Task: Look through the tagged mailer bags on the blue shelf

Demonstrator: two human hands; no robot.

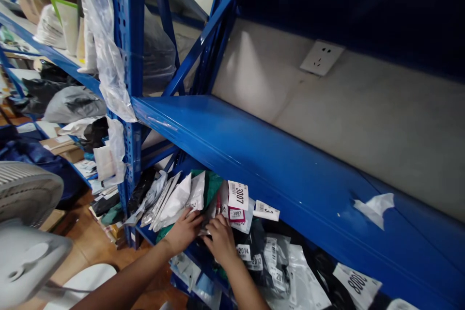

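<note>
Now we are looking through the bags on the low shelf (203, 256), under the big blue shelf (276, 155). On the left a white fan (25, 232) stands near us. Our left hand (184, 230) lies on the white bags (178, 201), fingers loosely bent and a little apart. Our right hand (220, 238) sits just beside it, fingers curled on a dark packet (208, 225) between the hands. We think the next move needs a gentle parting of the bags. To the right is a tag (238, 195) that says 3007.

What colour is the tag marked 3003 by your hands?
Pink-red with a white number patch, the 3003 tag; head view shows it.
</note>
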